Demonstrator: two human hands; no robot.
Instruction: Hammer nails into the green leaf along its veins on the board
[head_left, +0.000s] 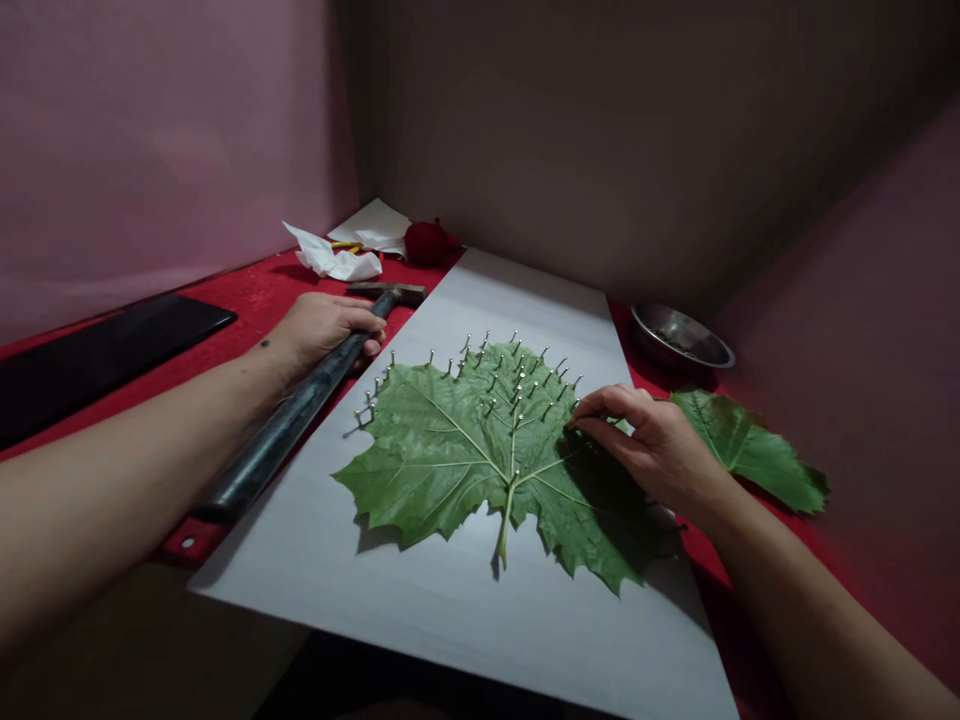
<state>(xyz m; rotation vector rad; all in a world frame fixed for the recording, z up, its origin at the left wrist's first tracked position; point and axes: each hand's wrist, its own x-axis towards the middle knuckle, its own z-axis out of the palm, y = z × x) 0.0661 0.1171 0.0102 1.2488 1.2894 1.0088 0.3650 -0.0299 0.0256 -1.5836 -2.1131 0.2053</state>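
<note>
My left hand (334, 328) is wrapped round the dark handle of a hammer (300, 400), close below its metal head, at the left edge of a white board (480, 640). A large green leaf (442, 450) lies on the board. Several nails (517, 375) stand in it, along its upper outline and down its central vein. Over the leaf's right lobe, my right hand (645, 430) is closed in a pinch, fingertips close to the leaf surface. Whatever is between those fingertips is too dark and small to make out.
A metal bowl (682, 338) with small items inside stands right of the board, near a second leaf (757, 450). Crumpled white tissue (330, 258) and a red ball of yarn (429, 242) lie at the back left. A black flat device (112, 350) rests on the red cloth (259, 285).
</note>
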